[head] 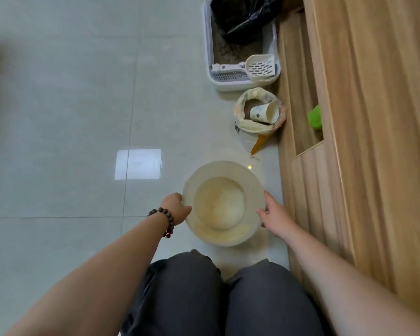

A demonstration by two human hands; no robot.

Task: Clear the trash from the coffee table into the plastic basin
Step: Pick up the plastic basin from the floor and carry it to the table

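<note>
A round cream plastic basin (254, 180) stands on the tiled floor just in front of my knees, with nothing in it but yellowish stains. My left hand (176, 206), with a bead bracelet on the wrist, grips its left rim. On the opposite side my right hand (272, 212) holds the right rim, fingers curled over the edge. No coffee table or trash on it is in view.
Beyond the basin sits a small lined bin (243, 106) with a paper cup (264, 112) in it. Farther back is a white litter box (243, 84) with a scoop (260, 65) and a black bag (245, 15). A wooden cabinet (349, 141) runs along the right.
</note>
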